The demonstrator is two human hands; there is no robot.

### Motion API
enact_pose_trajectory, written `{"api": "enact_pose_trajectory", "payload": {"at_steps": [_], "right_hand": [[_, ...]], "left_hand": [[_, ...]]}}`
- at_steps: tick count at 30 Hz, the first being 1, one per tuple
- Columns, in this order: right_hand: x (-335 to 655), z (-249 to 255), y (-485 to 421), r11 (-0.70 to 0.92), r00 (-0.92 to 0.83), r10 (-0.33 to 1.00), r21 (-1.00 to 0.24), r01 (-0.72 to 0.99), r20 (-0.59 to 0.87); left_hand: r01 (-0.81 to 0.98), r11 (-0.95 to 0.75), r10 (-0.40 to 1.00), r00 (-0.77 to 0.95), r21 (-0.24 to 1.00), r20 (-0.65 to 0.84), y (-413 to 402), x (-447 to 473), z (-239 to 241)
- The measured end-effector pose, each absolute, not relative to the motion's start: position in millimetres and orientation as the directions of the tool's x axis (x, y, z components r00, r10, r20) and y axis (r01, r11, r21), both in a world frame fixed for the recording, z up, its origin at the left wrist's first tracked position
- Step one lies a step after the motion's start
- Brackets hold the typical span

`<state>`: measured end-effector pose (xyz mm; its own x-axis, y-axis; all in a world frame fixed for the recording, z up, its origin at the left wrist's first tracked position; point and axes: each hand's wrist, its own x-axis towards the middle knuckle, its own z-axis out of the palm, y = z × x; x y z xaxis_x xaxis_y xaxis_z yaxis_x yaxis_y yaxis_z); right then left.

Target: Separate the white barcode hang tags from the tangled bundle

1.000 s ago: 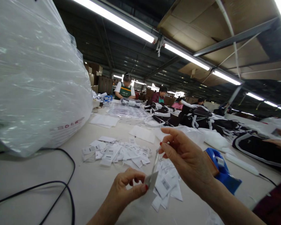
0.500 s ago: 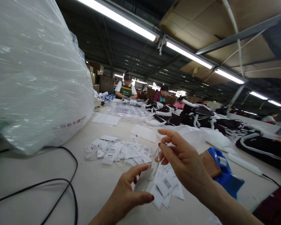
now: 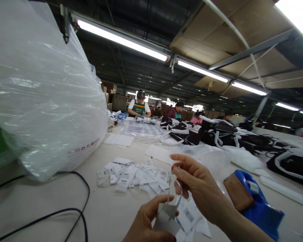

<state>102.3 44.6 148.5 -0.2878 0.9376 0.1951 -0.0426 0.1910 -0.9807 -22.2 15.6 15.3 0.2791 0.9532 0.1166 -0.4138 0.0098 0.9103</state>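
Here, the left hand (image 3: 147, 223) pinches a grey tag (image 3: 166, 220) at 6 o'clock; the right hand (image 3: 199, 190), fingers narrowed, grips its clear loop (image 3: 175, 188) just above, near scattered barcode labels (image 3: 133, 174).

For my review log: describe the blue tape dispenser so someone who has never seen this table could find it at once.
Start at the long pale table and go to its near right corner, just right of the person's right hand. There sits the tape dispenser, solid bright blue with a brown roll at its left end. Everything around it is white tags or black bags.
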Motion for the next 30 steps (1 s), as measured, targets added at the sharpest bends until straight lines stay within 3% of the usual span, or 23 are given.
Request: {"api": "enact_pose_trajectory", "payload": {"at_steps": [9,16,30], "right_hand": [[104,152,49,0.033,-0.309,0.947,-0.983,-0.179,0.088],[102,154,51,-0.031,-0.326,0.945,-0.978,-0.207,0.039],[105,162,53,-0.172,-0.377,0.922,-0.965,-0.196,-0.088]], "left_hand": [[-0.476,0.121,0.971,0.240,0.871,-0.003,7,-17,28],[-0.390,0.151,0.959,0.280,0.908,-0.039,4,-15,37],[-0.272,-0.028,0.954,0.280,0.962,0.107,12,-16,16]]}}
